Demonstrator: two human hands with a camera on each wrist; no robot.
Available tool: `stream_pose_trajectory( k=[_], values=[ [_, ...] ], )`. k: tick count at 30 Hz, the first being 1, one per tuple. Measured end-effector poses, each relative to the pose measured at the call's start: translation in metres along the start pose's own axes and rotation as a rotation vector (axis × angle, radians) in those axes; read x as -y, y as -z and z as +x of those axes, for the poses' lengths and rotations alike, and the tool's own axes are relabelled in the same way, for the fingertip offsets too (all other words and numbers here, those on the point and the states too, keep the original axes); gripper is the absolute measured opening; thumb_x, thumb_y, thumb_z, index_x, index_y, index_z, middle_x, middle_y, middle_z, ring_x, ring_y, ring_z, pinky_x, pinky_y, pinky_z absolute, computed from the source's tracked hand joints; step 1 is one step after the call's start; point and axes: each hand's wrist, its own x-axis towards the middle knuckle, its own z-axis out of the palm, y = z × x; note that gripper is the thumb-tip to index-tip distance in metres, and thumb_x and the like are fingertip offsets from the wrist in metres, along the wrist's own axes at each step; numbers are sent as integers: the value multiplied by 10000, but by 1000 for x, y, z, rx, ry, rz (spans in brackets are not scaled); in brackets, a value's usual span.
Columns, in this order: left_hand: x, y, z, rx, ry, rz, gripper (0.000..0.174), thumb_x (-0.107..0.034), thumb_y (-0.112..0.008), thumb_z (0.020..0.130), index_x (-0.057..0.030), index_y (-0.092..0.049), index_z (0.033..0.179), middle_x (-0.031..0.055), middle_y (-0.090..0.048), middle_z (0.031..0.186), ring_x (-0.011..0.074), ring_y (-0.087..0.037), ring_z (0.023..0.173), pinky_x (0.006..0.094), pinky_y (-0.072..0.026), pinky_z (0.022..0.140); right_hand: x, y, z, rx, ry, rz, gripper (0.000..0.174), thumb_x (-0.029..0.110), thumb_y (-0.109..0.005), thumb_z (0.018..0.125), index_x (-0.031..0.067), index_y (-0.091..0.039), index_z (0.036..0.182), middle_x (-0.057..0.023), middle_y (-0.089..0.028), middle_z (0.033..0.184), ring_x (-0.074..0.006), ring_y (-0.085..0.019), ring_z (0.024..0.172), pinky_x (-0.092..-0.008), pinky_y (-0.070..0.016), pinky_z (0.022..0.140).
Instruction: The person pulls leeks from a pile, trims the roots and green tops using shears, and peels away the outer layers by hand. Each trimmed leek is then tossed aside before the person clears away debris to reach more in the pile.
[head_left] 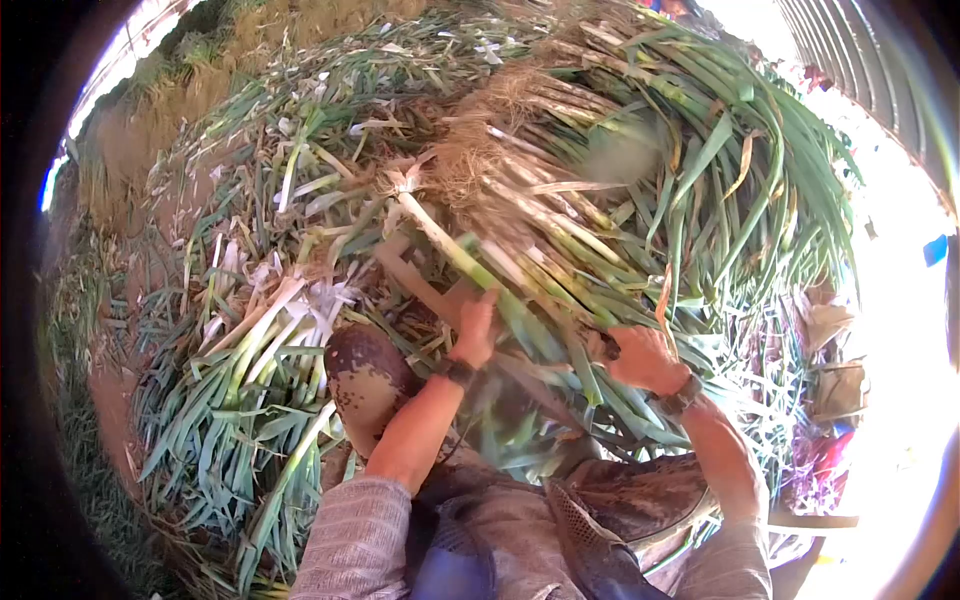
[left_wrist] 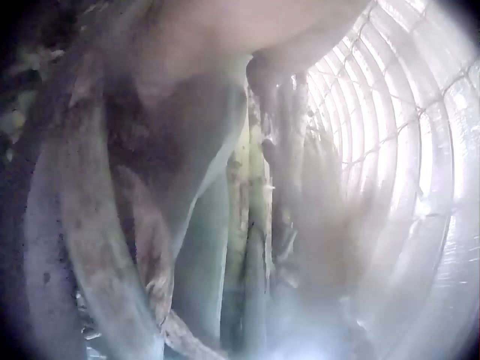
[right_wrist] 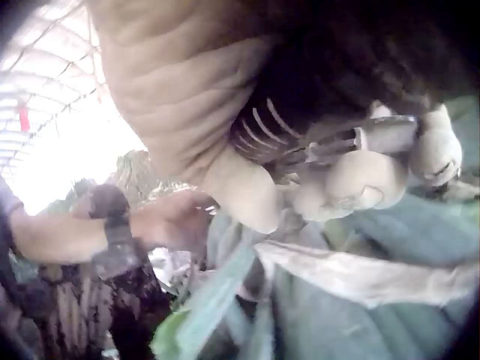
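In the head view, my left hand (head_left: 477, 328) grips a leek (head_left: 450, 248) around its green part, and its white root end points up and left. My right hand (head_left: 645, 360) is beside the leaves to the right. Its fingers (right_wrist: 367, 180) curl round a dark ribbed handle (right_wrist: 262, 131) with a greyish strip, in the right wrist view; I cannot tell what kind of tool it is. Green leaves (right_wrist: 337, 300) and a dry pale leaf (right_wrist: 360, 274) lie just under those fingers. The left wrist view is blurred, with long leaves (left_wrist: 97, 210) hanging below the palm.
A big pile of leeks (head_left: 740, 170), roots to the left, lies ahead and right. More leeks (head_left: 260, 350) are heaped at the left by my knee (head_left: 365, 375). Trimmed leaf scraps (head_left: 200, 190) cover the ground. A ribbed curved wall (head_left: 850, 60) rises at the far right.
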Motion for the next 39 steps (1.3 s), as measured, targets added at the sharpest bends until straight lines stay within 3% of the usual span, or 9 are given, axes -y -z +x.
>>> stream_pose_trajectory(
  k=[5, 8, 10, 14, 18, 23, 25, 29, 39],
  values=[
    [12, 6, 6, 52, -100, 53, 393, -291, -698, 884, -28, -564, 1144, 47, -612, 1067, 193, -601, 853, 385, -488, 712, 8, 11, 4, 139, 41, -9, 241, 267, -594, 794, 47, -676, 849, -226, -657, 793, -432, -629, 805, -520, -481, 745],
    [0, -5, -2, 11, 65, -48, 344, -244, -716, 871, -28, -580, 1102, 49, -607, 1081, 186, -592, 854, 388, -473, 686, 1, 9, 12, 5, -6, -82, 246, 267, -599, 786, 43, -675, 854, -225, -660, 811, -429, -629, 815, -520, -481, 746],
    [6, -13, -3, -157, -118, 81, 256, -191, -712, 865, 8, -630, 1004, 55, -629, 898, 162, -585, 779, 345, -472, 680, 1, 8, 16, 42, 16, -83, 288, 304, -627, 780, 51, -673, 910, -230, -656, 810, -426, -622, 819, -514, -477, 754],
    [13, -1, 9, -155, -189, 196, 261, -204, -726, 858, 11, -644, 981, 50, -635, 885, 155, -575, 767, 345, -462, 671, -2, 2, 21, 54, 58, -73, 367, 318, -663, 775, 50, -663, 1025, -231, -661, 848, -403, -621, 839, -484, -473, 772],
    [-15, 21, 14, 87, -212, 145, 350, -279, -684, 901, -30, -590, 1128, 65, -627, 1061, 178, -602, 852, 355, -506, 697, 10, 32, 15, 181, -49, 37, 356, 307, -686, 792, 35, -645, 1017, -187, -657, 809, -328, -613, 721, -415, -478, 697],
    [-94, 26, -1, 323, -286, -376, 421, -395, -587, 948, -39, -561, 1170, 77, -634, 1011, 190, -627, 884, 409, -566, 802, 15, 46, -11, 119, 151, 244, 385, 401, -555, 893, 31, -661, 909, -222, -642, 728, -401, -620, 673, -454, -489, 673],
    [-73, 33, 16, 182, -271, -236, 407, -412, -581, 951, -50, -578, 1138, 59, -633, 987, 188, -622, 865, 374, -552, 766, 12, 29, -3, -61, 85, 161, 252, 290, -684, 828, 59, -648, 924, -139, -611, 668, -273, -568, 588, -382, -475, 617],
    [-22, 26, 19, -52, -168, 68, 353, -285, -556, 985, -22, -579, 1218, 41, -632, 1045, 166, -596, 931, 306, -487, 819, 31, 18, 13, -73, 85, 72, 365, 374, -540, 901, 35, -653, 825, -237, -637, 725, -441, -619, 702, -517, -495, 686],
    [-8, 34, 21, -28, -238, 234, 301, -201, -530, 934, 66, -638, 1024, 72, -622, 922, 154, -551, 843, 321, -432, 766, 41, 9, 3, 47, -45, 13, 283, 298, -603, 810, 31, -677, 869, -233, -663, 797, -438, -636, 784, -521, -492, 748]
  ],
)
